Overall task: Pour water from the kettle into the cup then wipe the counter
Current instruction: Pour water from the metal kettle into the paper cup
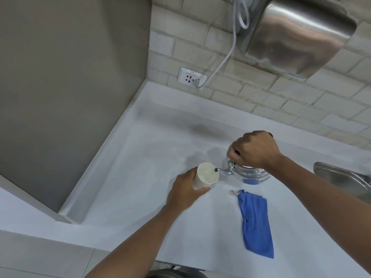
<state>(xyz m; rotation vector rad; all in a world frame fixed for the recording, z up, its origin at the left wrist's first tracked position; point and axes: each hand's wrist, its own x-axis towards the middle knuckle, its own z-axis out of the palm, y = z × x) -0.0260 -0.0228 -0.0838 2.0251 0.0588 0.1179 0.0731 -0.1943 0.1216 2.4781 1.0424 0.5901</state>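
One kettle, one cup, one blue cloth (folded), two hands, one wall socket.

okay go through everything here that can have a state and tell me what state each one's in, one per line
kettle: tilted, spout over the cup, pouring
cup: upright, partly filled
left hand: holds the cup's side
right hand: grips the kettle's handle
blue cloth: crumpled on the counter, untouched
wall socket: white cord plugged in

Both forearms reach forward. The left hand curls, thumb nearest the body. The right hand, just beyond it, is clenched knuckles-up.
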